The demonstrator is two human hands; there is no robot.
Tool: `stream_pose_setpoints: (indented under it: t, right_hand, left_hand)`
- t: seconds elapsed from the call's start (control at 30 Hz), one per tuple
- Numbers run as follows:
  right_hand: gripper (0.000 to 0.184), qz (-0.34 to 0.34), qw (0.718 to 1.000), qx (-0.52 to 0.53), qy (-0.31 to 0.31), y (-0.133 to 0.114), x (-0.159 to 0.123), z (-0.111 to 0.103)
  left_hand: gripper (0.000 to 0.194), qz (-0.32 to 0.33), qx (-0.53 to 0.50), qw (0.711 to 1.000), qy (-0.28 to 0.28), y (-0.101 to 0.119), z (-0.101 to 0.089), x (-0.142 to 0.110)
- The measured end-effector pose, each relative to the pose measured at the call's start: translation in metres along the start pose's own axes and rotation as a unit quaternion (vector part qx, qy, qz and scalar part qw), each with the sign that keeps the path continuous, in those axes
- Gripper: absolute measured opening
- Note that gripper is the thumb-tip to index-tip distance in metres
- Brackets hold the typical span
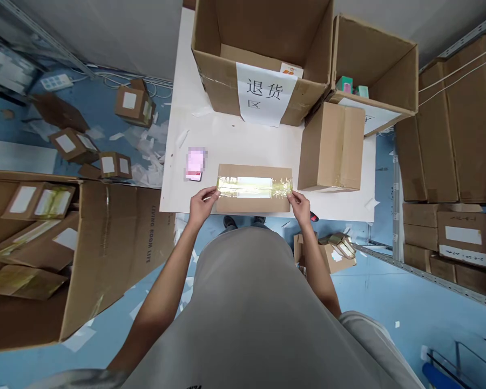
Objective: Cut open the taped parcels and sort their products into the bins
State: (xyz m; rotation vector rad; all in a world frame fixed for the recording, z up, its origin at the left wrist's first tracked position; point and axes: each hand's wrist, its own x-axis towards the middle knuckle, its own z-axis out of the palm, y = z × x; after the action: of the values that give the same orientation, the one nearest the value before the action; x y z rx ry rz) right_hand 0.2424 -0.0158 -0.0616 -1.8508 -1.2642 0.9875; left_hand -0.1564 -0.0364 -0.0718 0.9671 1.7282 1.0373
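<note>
A long, flat cardboard box [251, 205] lies near the front edge of the white table. Shiny yellowish tape [227, 187] runs along its top, over a white label [256, 187]. At the box's left end, my left hand [201, 207] pinches the edge between thumb and fingers. My right hand [300, 207] pinches the opposite end the same way. Close by my right hand, partly hidden, is a small red and black tool [314, 216] whose kind I cannot make out. A pink, blurred object [196, 163] lies left of the box.
A taller closed carton [332, 146] stands to the right on the table [235, 138]. Two big open cartons, one with a paper sign [267, 94], line the back. At left, a large open carton [117, 237] holds taped boxes. Shelves with cartons [467, 129] stand at right.
</note>
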Motion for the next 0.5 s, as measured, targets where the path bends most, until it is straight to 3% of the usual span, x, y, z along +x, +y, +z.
stream_pose_setpoints:
  t: [0.17, 0.27, 0.4, 0.5]
  right_hand:
    - [0.081, 0.025, 0.999, 0.037, -0.013, 0.013, -0.016, -0.003]
    - [0.08, 0.025, 0.999, 0.037, -0.014, 0.018, -0.021, -0.005]
    - [0.075, 0.023, 1.0, 0.016, -0.004, 0.031, -0.019, -0.022]
    - [0.082, 0.018, 0.999, -0.027, 0.024, 0.045, -0.011, -0.044]
  left_hand:
    - [0.078, -0.01, -0.023, 1.0, -0.012, -0.007, -0.003, -0.017]
    - [0.082, -0.018, -0.032, 0.999, -0.001, 0.0, -0.002, -0.024]
    - [0.076, 0.005, -0.019, 1.0, -0.008, 0.037, 0.009, -0.043]
    - [0.059, 0.069, -0.001, 0.995, -0.07, 0.08, 0.028, -0.066]
